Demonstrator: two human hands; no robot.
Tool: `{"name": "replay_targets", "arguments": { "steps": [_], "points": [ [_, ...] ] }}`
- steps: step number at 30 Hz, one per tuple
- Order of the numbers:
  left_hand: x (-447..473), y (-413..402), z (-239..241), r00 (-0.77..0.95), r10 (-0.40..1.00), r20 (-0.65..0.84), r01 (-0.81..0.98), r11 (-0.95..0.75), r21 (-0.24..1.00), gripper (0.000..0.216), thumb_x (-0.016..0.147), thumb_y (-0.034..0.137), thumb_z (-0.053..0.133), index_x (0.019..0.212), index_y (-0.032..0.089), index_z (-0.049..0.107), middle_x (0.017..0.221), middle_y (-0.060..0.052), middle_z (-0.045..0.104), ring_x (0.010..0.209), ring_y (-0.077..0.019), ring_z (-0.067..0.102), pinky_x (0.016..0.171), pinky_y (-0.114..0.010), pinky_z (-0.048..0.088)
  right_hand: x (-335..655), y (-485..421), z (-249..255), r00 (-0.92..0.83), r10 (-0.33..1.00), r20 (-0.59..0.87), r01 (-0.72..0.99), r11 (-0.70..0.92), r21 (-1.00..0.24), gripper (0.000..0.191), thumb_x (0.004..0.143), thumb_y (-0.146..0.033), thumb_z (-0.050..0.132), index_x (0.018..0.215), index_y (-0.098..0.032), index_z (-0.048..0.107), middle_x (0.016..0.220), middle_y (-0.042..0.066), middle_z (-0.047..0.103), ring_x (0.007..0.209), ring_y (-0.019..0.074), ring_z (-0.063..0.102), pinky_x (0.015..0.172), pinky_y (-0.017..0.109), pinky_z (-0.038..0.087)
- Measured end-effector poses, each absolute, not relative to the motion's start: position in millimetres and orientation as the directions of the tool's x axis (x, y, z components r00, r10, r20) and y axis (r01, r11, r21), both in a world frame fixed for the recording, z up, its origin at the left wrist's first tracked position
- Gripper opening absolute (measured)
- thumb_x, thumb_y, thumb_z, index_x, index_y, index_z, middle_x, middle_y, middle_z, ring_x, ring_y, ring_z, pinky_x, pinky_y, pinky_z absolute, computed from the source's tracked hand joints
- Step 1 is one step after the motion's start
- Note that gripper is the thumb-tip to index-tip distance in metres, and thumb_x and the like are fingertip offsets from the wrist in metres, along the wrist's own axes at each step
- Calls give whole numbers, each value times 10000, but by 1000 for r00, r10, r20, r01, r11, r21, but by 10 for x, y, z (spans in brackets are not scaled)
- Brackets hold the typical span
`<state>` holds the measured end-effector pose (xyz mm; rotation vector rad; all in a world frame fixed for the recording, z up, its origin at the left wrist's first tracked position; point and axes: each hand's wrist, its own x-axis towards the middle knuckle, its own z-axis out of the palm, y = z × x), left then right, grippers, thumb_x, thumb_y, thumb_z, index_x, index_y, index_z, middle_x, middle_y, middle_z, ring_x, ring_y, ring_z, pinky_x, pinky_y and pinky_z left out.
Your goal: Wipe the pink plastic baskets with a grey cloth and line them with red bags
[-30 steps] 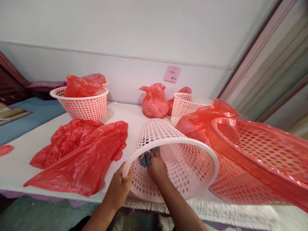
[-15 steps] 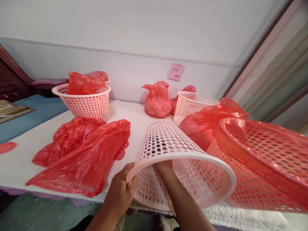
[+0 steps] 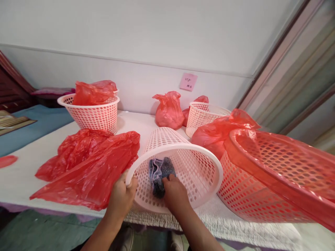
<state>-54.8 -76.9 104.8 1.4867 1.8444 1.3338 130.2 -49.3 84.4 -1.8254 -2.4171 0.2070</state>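
Observation:
A white perforated plastic basket (image 3: 220, 170) lies tipped on its side, its mouth facing me. My left hand (image 3: 123, 195) is closed on the left side of its rim. Just inside the mouth, my right hand (image 3: 176, 193) pinches a folded dark grey-blue cloth (image 3: 164, 170) with a pale wavy edge. To the left lies a heap of crumpled red plastic bags (image 3: 89, 167). On the right stands a larger basket lined with a red bag (image 3: 261, 184).
A white basket (image 3: 91, 113) with red bags stands back left. Knotted red bags (image 3: 169, 113) and another white basket (image 3: 200, 116) stand by the wall, under a pink note (image 3: 188, 82). A filled red bag (image 3: 209, 137) rests beside the lined basket. The table's front edge (image 3: 146, 221) is close to me.
My right hand has come back from deep inside the basket toward its mouth, and the cloth now shows in it. The basket's mouth has shifted left and tilted upward in view.

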Motion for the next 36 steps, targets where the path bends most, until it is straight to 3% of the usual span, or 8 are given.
{"name": "replay_targets", "arguments": {
  "steps": [5, 11, 18, 23, 29, 32, 36],
  "points": [
    [-615, -698, 1082, -363, 911, 193, 492, 12, 870, 201, 831, 345, 482, 856, 196, 614, 691, -5, 624, 684, -203, 604, 665, -292, 447, 1188, -891, 804, -473, 881, 5, 800, 432, -416, 419, 621, -33, 528, 996, -185, 638, 1025, 99, 619, 935, 262, 591, 820, 376, 475],
    [-663, -653, 1153, -396, 900, 183, 483, 35, 875, 160, 818, 335, 491, 804, 209, 588, 679, -3, 611, 696, -210, 605, 671, -297, 434, 1142, -979, 682, -485, 862, 150, 788, 505, -353, 506, 712, -204, 672, 1209, -171, 587, 1156, 155, 586, 1010, 339, 508, 878, 519, 441],
    [-653, -654, 1170, -356, 916, 186, 431, -16, 902, 174, 850, 387, 505, 820, 235, 583, 643, 35, 582, 664, -190, 569, 751, -304, 449, 999, -935, 571, -452, 871, 194, 820, 491, -294, 338, 726, -103, 594, 1059, -147, 633, 998, 135, 605, 901, 307, 515, 779, 478, 468],
    [-728, -678, 1180, -351, 916, 193, 408, -36, 912, 205, 855, 415, 525, 786, 230, 580, 663, 29, 585, 763, -206, 595, 779, -302, 449, 876, -955, 507, -436, 880, 187, 822, 474, -316, 338, 710, -121, 619, 1046, -154, 626, 1067, 136, 606, 921, 305, 512, 808, 501, 463],
    [-705, -697, 1188, -335, 931, 148, 335, -29, 942, 314, 856, 508, 544, 885, 201, 605, 695, 18, 609, 700, -193, 592, 691, -298, 472, 833, -905, 555, -426, 875, 229, 801, 483, -354, 265, 639, -96, 620, 893, -170, 612, 965, 117, 614, 868, 287, 526, 773, 462, 482],
    [-537, -739, 1167, -266, 956, 124, 278, -48, 960, 397, 849, 526, 556, 1016, 173, 623, 818, -24, 670, 790, -212, 635, 753, -321, 505, 864, -894, 672, -378, 867, 326, 746, 493, -447, 327, 607, -111, 628, 927, -169, 600, 945, 114, 603, 870, 283, 542, 771, 432, 485],
    [-309, -806, 1121, -76, 997, 0, 0, 0, 1000, 421, 892, 490, 506, 1103, 154, 650, 982, -79, 730, 1038, -234, 651, 1002, -375, 449, 936, -856, 862, -296, 874, 386, 547, 486, -681, 307, 744, -156, 577, 1046, -209, 563, 932, 58, 595, 836, 214, 586, 739, 323, 486]
  ]
}}
